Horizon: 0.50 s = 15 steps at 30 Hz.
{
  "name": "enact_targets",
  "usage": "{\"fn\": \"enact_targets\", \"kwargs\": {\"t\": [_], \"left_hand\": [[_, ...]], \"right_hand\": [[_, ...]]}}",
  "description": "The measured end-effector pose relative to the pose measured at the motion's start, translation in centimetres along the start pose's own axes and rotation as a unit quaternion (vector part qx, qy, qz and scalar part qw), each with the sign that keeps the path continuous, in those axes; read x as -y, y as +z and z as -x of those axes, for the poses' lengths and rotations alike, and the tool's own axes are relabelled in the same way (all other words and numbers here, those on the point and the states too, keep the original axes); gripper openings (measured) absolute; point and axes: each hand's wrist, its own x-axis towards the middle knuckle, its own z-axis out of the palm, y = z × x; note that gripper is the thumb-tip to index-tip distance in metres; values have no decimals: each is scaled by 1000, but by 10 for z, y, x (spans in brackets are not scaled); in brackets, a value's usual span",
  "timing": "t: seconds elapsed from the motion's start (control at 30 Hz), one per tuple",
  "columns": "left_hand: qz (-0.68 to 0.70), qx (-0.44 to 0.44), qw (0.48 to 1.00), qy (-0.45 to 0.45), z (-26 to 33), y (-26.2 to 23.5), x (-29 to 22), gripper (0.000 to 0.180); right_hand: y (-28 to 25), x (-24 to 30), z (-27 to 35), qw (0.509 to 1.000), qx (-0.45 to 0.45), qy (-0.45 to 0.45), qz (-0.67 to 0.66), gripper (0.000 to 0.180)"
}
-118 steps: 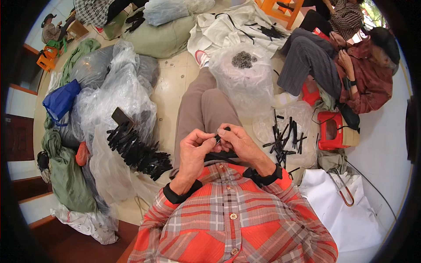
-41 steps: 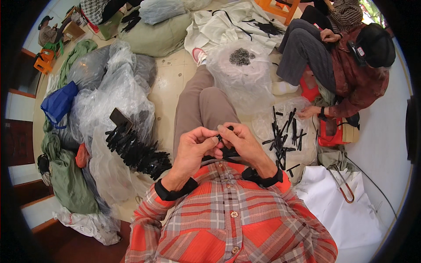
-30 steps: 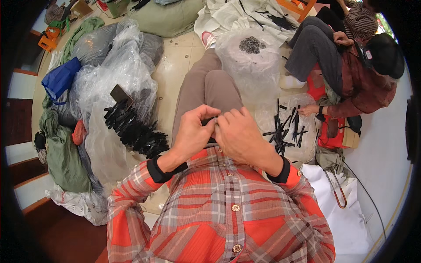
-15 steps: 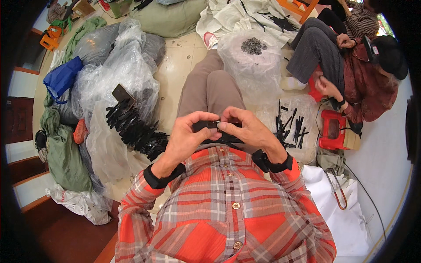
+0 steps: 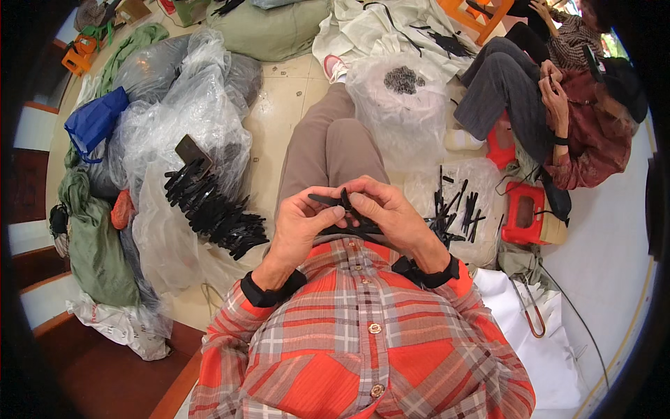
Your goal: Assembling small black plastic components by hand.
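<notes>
My left hand [image 5: 301, 225] and my right hand [image 5: 385, 209] meet above my lap. Between their fingertips is a narrow black strip [image 5: 323, 200], pinched by both hands. One end points left past my left fingers, and a short dark part stands up near my right thumb. How the parts join is too small to make out. To the left, a long heap of black strips [image 5: 213, 209] lies on clear plastic sheeting. Loose black strips [image 5: 471, 213] are scattered on plastic to the right of my hands.
A dark phone [image 5: 192, 152] rests against the heap. Ahead, small dark parts [image 5: 403, 80] sit on a plastic-covered bundle. A co-worker's hands [image 5: 553, 94] are raised at the right, near a red container [image 5: 522, 209]. Filled bags and a blue bag [image 5: 96, 120] stand left.
The strip between my fingers has turned, and more of it shows, with one end pointing left. The co-worker's lower hand has risen to meet the other.
</notes>
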Motion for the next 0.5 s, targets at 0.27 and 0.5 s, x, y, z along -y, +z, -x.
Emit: {"fn": "enact_targets", "kwargs": {"t": [0.27,0.5], "left_hand": [[-25,-21,999,32,-1,3,7,20],[-80,3,994,77,-2,1,14,23]], "right_hand": [[-5,2,-7,963,-48,132,-232,15],[-9,5,-4,965,-24,141,-219,11]]}}
